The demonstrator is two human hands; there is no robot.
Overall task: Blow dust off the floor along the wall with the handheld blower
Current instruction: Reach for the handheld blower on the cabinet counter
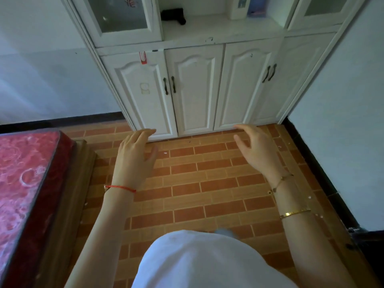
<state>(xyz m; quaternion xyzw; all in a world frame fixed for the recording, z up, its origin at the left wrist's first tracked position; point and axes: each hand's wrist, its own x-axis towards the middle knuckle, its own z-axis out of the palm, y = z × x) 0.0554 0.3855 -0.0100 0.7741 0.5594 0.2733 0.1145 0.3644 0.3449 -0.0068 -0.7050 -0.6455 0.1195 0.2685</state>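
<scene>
A black handheld blower (173,16) lies on the open shelf of the white cabinet (195,90), high in the view. Both my hands hover empty over the orange brick-pattern floor (187,183) in front of the cabinet doors. My left hand (135,156) is palm down with fingers apart and a red string on its wrist. My right hand (257,150) is open with loosely curled fingers and has bracelets on its wrist. Small white specks dot the floor near the black baseboard (315,163) along the right wall.
A bed with a red patterned mattress (25,183) on a wooden frame fills the left side. White walls stand left and right of the cabinet. Small boxes (241,7) stand on the shelf. My white shirt (203,262) covers the bottom centre.
</scene>
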